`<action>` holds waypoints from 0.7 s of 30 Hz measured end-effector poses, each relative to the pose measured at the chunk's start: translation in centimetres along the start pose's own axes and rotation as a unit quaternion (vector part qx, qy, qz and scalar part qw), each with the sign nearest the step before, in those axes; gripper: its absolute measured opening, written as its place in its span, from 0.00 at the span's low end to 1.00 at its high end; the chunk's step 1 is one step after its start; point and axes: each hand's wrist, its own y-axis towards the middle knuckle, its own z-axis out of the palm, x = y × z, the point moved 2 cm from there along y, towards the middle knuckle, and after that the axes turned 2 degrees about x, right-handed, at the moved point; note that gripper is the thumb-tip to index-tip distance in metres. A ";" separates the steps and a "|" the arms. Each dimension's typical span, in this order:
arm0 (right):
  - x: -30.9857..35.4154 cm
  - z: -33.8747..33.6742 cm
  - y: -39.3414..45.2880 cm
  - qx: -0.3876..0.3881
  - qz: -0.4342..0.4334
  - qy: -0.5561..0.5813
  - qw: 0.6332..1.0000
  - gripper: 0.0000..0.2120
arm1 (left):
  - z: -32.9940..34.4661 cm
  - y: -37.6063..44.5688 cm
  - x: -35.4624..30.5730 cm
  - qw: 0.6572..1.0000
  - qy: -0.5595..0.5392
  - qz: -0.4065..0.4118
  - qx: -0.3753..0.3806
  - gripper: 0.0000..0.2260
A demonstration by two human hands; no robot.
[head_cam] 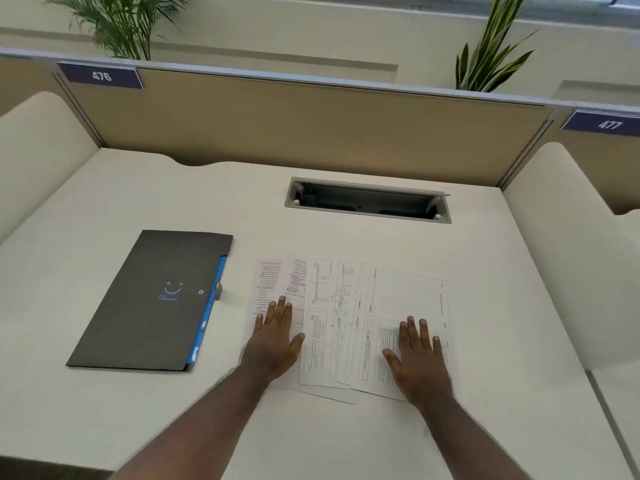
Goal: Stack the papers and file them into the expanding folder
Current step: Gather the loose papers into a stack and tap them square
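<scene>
Left hand: left hand (275, 336) lies palm down, fingers spread flat, on the left end of the paper spread; grips nothing.
Right hand: right hand (417, 355) also flat and open, palm down on the right end of the sheets; grips nothing.
Papers: white printed sheets of paper (341, 323), several, fanned out and overlapping in a loose row, unstacked, at the middle of the desk between and under both hands.
Folder: dark grey flat expanding folder (152, 299) with a blue smile mark and blue inner edges, closed, lying angled to the left of the papers, apart from them.
Desk: cream-white desk top (138, 403) bears everything.
Cable tray: grey rectangular recessed cable opening (369, 199), beyond the papers.
Partition: tan divider panel (304, 126) at the far edge, dark number plates 476 (101, 76) and 477 (609, 124).
Plants: green leafy plants (491, 57) behind the partition.
</scene>
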 end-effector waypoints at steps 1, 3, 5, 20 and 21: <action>-0.1 0.3 -0.1 0.003 0.006 0.001 1.000 0.43 | 0.1 -0.1 0.1 1.000 0.010 0.002 0.000 0.33; -0.1 0.7 -0.4 0.010 0.012 0.001 1.000 0.43 | 0.4 -0.2 0.5 1.000 0.004 -0.011 0.018 0.33; -0.1 1.3 -0.6 0.025 0.015 0.007 1.000 0.43 | 0.8 -0.4 0.8 0.999 -0.012 -0.018 0.031 0.33; -1.6 -1.3 -0.1 0.021 0.171 0.072 0.982 0.38 | -2.0 -0.1 3.5 0.960 0.008 -0.269 -0.076 0.37; -2.2 -1.7 0.0 0.018 0.206 0.094 0.974 0.40 | -2.2 0.0 3.6 0.957 0.015 -0.281 -0.064 0.39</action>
